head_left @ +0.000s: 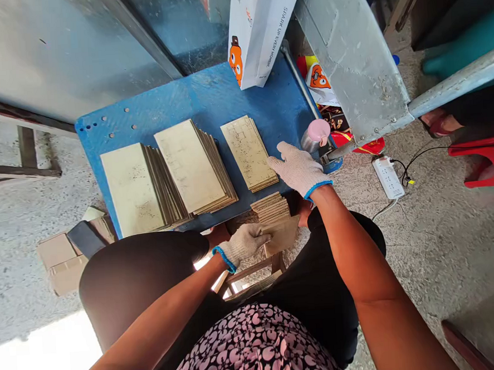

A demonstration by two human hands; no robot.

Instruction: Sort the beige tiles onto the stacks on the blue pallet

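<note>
My left hand point(245, 245), in a white knit glove with a blue cuff, pinches the left edge of a thin beige board point(282, 236) between my knees. Just beyond that board is a low stack of similar boards point(270, 208). My right hand point(294, 168), gloved the same way, is over the right side of the blue table point(199, 93). Its fingers are apart and hold nothing; the fingertips are by the right edge of a small pile of speckled boards point(247, 151). Whether they touch it I cannot tell.
Two larger leaning stacks of boards, one at the left point(132, 186) and one in the middle point(191, 166), lie on the table. A pink-lidded cup point(316, 134) and a tall white paper bag point(263, 33) stand to the right. A power strip point(388, 177) lies on the floor.
</note>
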